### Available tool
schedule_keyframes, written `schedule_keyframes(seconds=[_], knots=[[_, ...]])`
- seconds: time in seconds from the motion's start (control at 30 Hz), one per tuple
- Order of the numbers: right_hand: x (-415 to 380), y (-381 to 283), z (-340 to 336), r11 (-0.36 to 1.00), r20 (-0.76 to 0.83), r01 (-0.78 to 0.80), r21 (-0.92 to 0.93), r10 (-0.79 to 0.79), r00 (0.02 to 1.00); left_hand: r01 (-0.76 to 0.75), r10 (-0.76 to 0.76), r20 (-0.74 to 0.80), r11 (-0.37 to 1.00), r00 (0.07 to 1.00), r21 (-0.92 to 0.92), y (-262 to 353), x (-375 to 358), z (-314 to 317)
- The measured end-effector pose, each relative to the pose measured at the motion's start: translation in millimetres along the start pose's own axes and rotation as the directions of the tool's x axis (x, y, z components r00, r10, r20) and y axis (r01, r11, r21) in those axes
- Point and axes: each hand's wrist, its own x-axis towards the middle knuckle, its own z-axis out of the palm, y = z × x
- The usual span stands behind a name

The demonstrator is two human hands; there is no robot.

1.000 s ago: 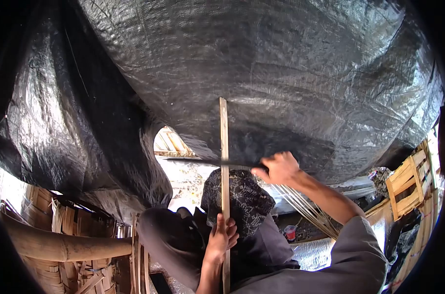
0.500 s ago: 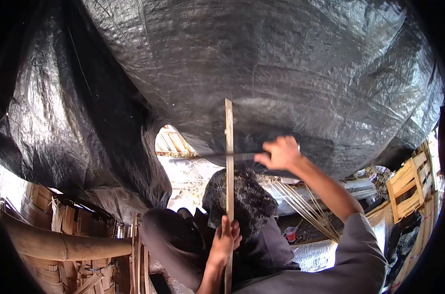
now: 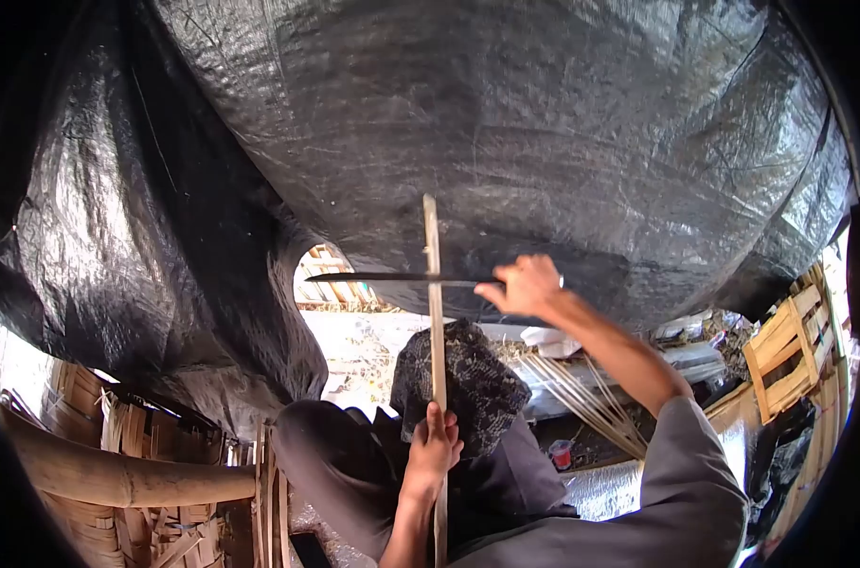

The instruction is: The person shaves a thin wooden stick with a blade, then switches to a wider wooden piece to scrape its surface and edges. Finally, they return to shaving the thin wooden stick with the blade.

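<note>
A long, pale bamboo strip stands lengthwise in front of me, its far tip near the dark tarp. My left hand is wrapped round its lower part, the thumb lying along it. My right hand grips a long, dark-bladed knife; the handle is hidden in the fingers. The blade points left and crosses the strip's upper part, passing behind it; whether it touches is hard to tell. Under the strip, a dark patterned cloth drapes over my knee.
A black tarp hangs in front and at left. Several thin strips lie at right, near a red cup and a wooden crate. A thick bamboo pole runs along the left, beside split bamboo.
My right hand has moved slightly up and left with the knife, whose blade now reaches further left and shows more sharply. The strip's far tip has shifted a little left.
</note>
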Motion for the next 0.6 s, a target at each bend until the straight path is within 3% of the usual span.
schedule_keyframes(seconds=[0.03,0.1,0.17,0.2,0.3,0.37,0.43,0.47,0.57,0.6], knots=[[-5,-13,-6,1.0,0.067,-0.01,0.001,0.01,0.998,0.033,-0.033,-0.008,0.999,0.999,-0.028,1,1,-1],[-15,-24,-14,0.998,0.028,0.062,0.033,-0.063,0.998,0.027,-0.026,0.025,0.999,0.999,-0.028,-6,1,-9],[-25,-34,-22,0.978,-0.036,0.208,-0.018,-0.209,0.977,0.019,-0.018,0.039,0.999,0.999,-0.03,-9,0,-13],[-28,-36,-16,0.957,-0.157,0.289,-0.009,-0.287,0.945,0.012,-0.012,-0.003,1.0,1.0,0.004,-11,-2,-11],[-18,-26,-16,0.935,-0.209,0.333,-0.124,-0.353,0.912,0.003,0.0,-0.053,0.998,0.999,0.056,-20,-5,-10],[8,-2,-6,0.998,-0.13,0.057,0.004,-0.056,0.99,-0.065,0.066,-0.004,0.997,0.998,0.033,-21,-3,-12],[7,-8,-11,1.0,-0.087,0.026,-0.009,-0.026,0.996,-0.073,0.077,-0.04,0.994,0.996,0.081,-7,-1,-12],[4,-16,-13,1.0,0.007,0.011,-0.011,-0.011,1.0,-0.057,0.057,-0.016,0.998,0.998,0.042,-10,0,-13],[-8,-31,-12,0.998,-0.038,0.06,0.005,-0.059,0.998,-0.056,0.057,-0.018,0.997,0.998,0.044,-16,-3,-9],[-14,-36,-13,0.986,-0.063,0.163,-0.017,-0.164,0.984,-0.059,0.06,-0.02,0.997,0.998,0.058,-16,-5,-8]])
